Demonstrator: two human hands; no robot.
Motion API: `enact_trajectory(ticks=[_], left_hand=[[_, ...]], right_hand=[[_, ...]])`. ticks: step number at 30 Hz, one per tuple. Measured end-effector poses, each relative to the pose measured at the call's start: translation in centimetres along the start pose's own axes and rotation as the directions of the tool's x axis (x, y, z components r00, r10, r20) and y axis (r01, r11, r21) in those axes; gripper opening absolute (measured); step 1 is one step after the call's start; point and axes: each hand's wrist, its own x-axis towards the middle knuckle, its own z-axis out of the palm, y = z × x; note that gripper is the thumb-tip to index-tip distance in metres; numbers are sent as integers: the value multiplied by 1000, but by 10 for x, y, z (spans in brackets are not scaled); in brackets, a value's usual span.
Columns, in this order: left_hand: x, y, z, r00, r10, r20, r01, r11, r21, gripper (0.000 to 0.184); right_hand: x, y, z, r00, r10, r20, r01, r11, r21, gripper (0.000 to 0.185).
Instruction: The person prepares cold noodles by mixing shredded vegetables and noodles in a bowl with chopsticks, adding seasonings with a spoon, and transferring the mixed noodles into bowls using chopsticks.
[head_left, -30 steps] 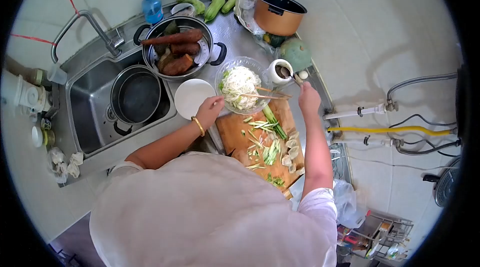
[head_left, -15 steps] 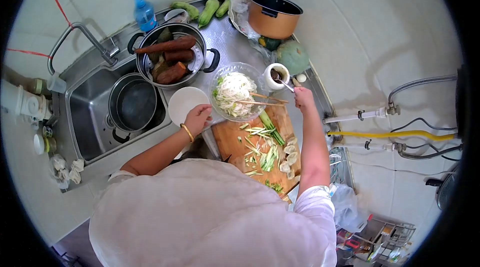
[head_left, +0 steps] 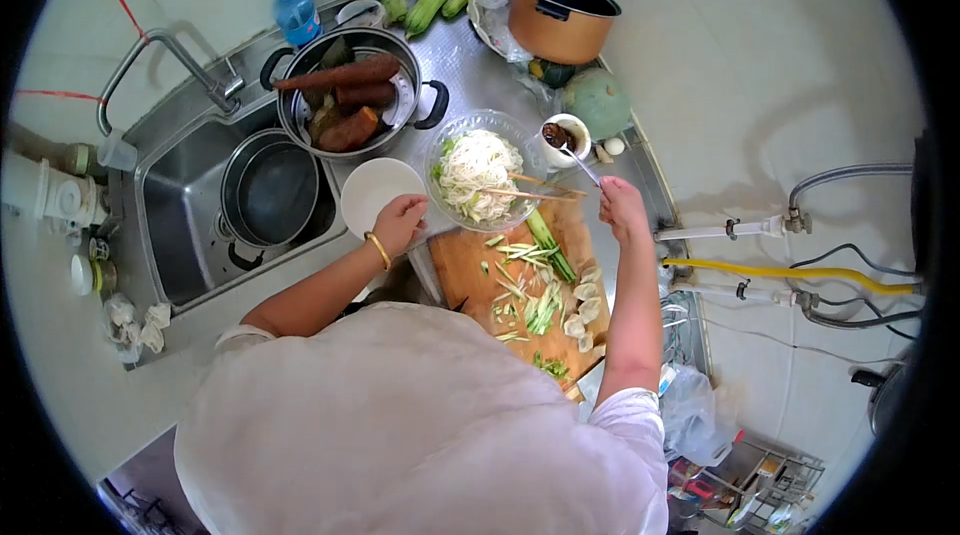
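My right hand (head_left: 622, 207) grips the handle of a metal spoon (head_left: 584, 170), whose bowl end sits in the mouth of a small white jar (head_left: 582, 143) of dark brown sauce. My left hand (head_left: 402, 222), fingers curled together, is at the right edge of a plain white bowl (head_left: 375, 187); whether it holds anything is hidden. Between the hands stands a clear glass bowl (head_left: 436, 147) of white noodles (head_left: 478, 173) with green shreds. Wooden chopsticks (head_left: 540, 195) rest in it, sticking out to the right.
A wooden cutting board (head_left: 470, 280) carries cut green strips and dumplings (head_left: 582, 320). A steamer pot (head_left: 405, 140) with root vegetables stands beside the sink (head_left: 165, 200), which holds another pot (head_left: 240, 185). An orange pot (head_left: 565, 25) and pale squash (head_left: 597, 103) are by the wall.
The spoon handle and my right hand have tilted and shifted slightly right relative to the jar. My left hand stays by the white bowl. The whole view has shifted a little.
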Motion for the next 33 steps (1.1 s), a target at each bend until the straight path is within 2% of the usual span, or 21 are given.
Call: enact_trajectory(ticks=[3, 4, 5, 6, 9, 10, 13, 16, 25, 28, 33], left_hand=[[1, -3, 2, 1000, 4, -14, -4, 1000, -6, 25], [1, -4, 2, 1000, 4, -20, -4, 1000, -10, 25], [0, -4, 2, 1000, -3, -20, 3, 1000, -15, 24], [0, -3, 3, 1000, -9, -18, 9, 1000, -20, 24], [2, -6, 2, 1000, -4, -17, 3, 999, -36, 24], [4, -7, 1, 1000, 2, -17, -3, 999, -40, 25], [5, -9, 0, 1000, 23, 5, -23, 999, -45, 25], [5, -10, 2, 999, 31, -16, -32, 999, -32, 25], [3, -7, 3, 999, 40, 1, -40, 999, -5, 25], [5, -11, 1, 999, 38, -12, -38, 999, -6, 25], [5, -8, 2, 1000, 27, 2, -27, 999, 29, 24]], right_hand=[[-11, 3, 20, 996, -87, -30, 80, 980, -183, 16], [-14, 7, 29, 932, -361, -25, 322, 859, -398, 15], [-19, 12, 41, 798, -602, 43, 509, 634, -583, 14], [-23, 17, 52, 608, -777, 163, 616, 332, -715, 13], [-60, -7, 84, 607, -705, 367, 518, 1, -855, 10], [-57, -5, 82, 598, -721, 351, 534, 31, -845, 11], [-38, 3, 65, 598, -798, 72, 403, 222, -888, 12], [-26, -12, 42, 669, -740, -64, 307, 354, -883, 16], [46, 3, 18, 835, -514, -195, 34, 403, -915, 23], [66, 12, 9, 862, -450, -233, 35, 511, -859, 23], [64, 3, 3, 953, -114, -281, -60, 837, -544, 19]])
